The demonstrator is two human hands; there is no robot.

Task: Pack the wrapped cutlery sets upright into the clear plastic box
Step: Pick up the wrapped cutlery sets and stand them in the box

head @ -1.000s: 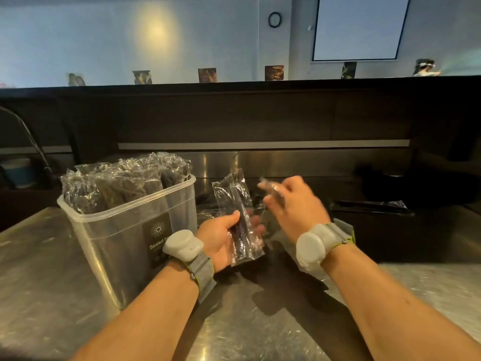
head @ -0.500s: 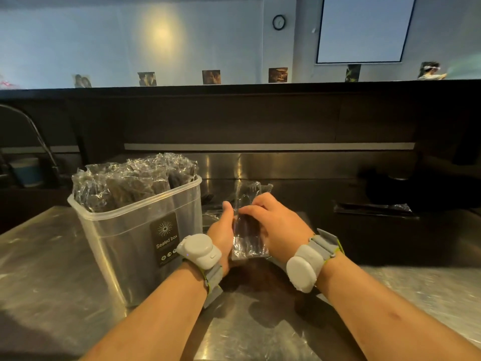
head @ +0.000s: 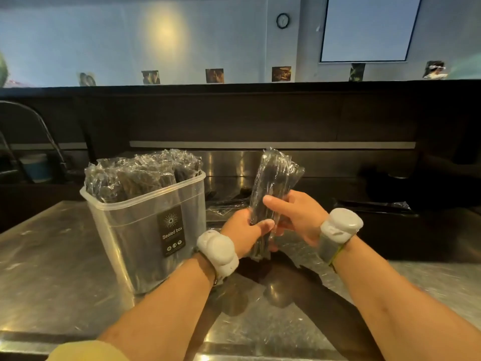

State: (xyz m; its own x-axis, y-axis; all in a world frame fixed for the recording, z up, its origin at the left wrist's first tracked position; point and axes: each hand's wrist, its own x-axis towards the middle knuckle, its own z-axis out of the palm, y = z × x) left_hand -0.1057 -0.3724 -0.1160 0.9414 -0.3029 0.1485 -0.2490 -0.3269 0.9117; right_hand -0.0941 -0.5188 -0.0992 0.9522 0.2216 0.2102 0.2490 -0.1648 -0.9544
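A clear plastic box with a black "Sealed box" label stands on the steel counter at the left, filled with several wrapped cutlery sets standing upright above its rim. Just right of the box, both hands hold a small bunch of wrapped black cutlery sets upright. My left hand grips the bunch's lower part, thumb across the front. My right hand grips it a little higher from the right side. More wrapped sets lie flat on the counter behind my hands.
The steel counter stretches to the left and front. A dark recessed ledge with a wrapped item lies at the right. A faucet and a blue-and-white cup stand far left behind the box. A dark back wall rises behind.
My right hand joined the left on the cutlery wrap. Both hands then raised the bunch and stood it more upright beside the box.
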